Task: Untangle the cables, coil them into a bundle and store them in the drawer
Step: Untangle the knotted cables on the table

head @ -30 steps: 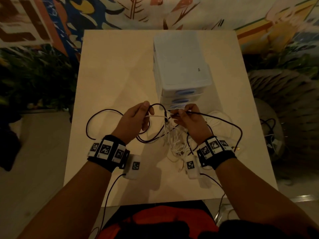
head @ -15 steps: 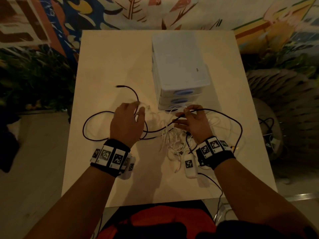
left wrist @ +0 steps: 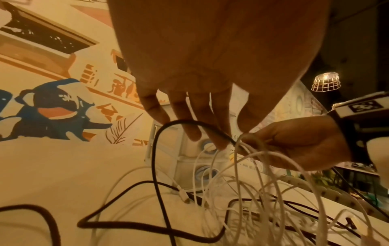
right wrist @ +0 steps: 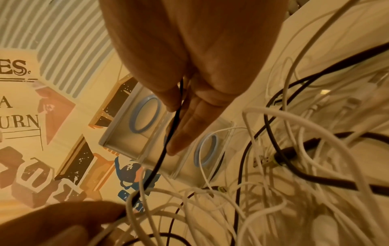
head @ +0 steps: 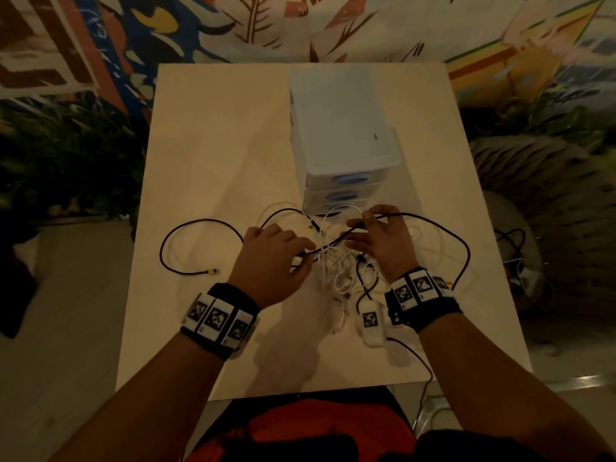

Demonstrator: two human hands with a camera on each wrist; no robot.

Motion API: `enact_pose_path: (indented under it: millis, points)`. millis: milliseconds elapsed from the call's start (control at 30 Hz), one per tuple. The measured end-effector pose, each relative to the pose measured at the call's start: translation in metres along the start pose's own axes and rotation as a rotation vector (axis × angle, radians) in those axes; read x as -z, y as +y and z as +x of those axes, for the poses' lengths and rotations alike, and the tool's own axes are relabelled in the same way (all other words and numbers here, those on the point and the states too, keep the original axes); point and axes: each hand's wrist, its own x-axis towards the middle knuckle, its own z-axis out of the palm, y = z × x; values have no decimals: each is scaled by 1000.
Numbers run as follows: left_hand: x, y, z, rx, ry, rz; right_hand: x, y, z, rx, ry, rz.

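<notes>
A tangle of white cables (head: pixel 333 271) and a long black cable (head: pixel 433 225) lies on the pale table (head: pixel 216 145) in front of a white drawer unit (head: pixel 340 128), whose blue-handled drawers (head: pixel 348 179) are closed. My right hand (head: pixel 361 221) pinches the black cable (right wrist: pixel 160 159) between thumb and forefinger, just before the drawers. My left hand (head: pixel 305 253) reaches into the tangle and pinches the same black cable (left wrist: pixel 154 166) at its fingertips (left wrist: pixel 219 143). White loops (left wrist: pixel 263 174) hang around the stretch between the hands. The black cable's yellow-tipped end (head: pixel 213 271) lies at the left.
The drawer unit stands at the table's centre back. The black cable loops wide to the right, near the table's edge (head: pixel 466 248). More dark cables (head: pixel 513 248) lie off the table on the right. Bare tabletop stretches to the left and back left.
My left hand has moved right into the tangle. The black cable's free end, raised beyond that hand before, now lies flat at the table's left. My right hand has hardly moved.
</notes>
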Motion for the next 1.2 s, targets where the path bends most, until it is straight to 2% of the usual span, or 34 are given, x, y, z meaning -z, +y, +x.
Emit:
enact_pose_path:
  millis: [100, 167, 233, 333, 400, 467, 533, 600, 700, 800, 933, 1000, 1100, 1200]
  points:
    - [-2, -3, 3, -6, 12, -61, 1, 0, -2, -14, -7, -51]
    - [0, -4, 6, -7, 44, -111, 4, 0, -2, -63, 3, -171]
    - [5, -5, 9, 8, 94, -141, 8, 0, -4, -77, -9, -437]
    - [17, -3, 16, -10, 171, -183, 11, -12, -16, 134, -3, -995]
    - [27, 2, 18, -47, 201, -239, 1, -27, -32, 316, -65, -996]
    - [35, 6, 19, -88, 225, -294, -17, -36, -45, 401, -265, -922]
    - [43, 10, 21, -118, 264, -343, -32, -33, -46, 498, -398, -1025]
    - [52, 11, 22, -121, 343, -399, -36, -21, -37, 599, -392, -1129]
    - [69, 2, 21, -42, 478, -500, -20, -5, -25, 570, -287, -1166]
    - [78, -14, 19, 24, 545, -476, 0, 0, -18, 567, -278, -1149]
    - [81, -17, 16, 44, 514, -74, 2, -6, -14, 727, -216, -1083]
    - [84, -5, 14, -43, 481, -56, -6, -10, -12, 788, -217, -1117]
    - [77, 14, 18, -210, 310, 38, -19, -16, -10, 848, -301, -1214]
    - [58, 9, 24, -210, 106, 100, -26, -19, -16, 837, -378, -1207]
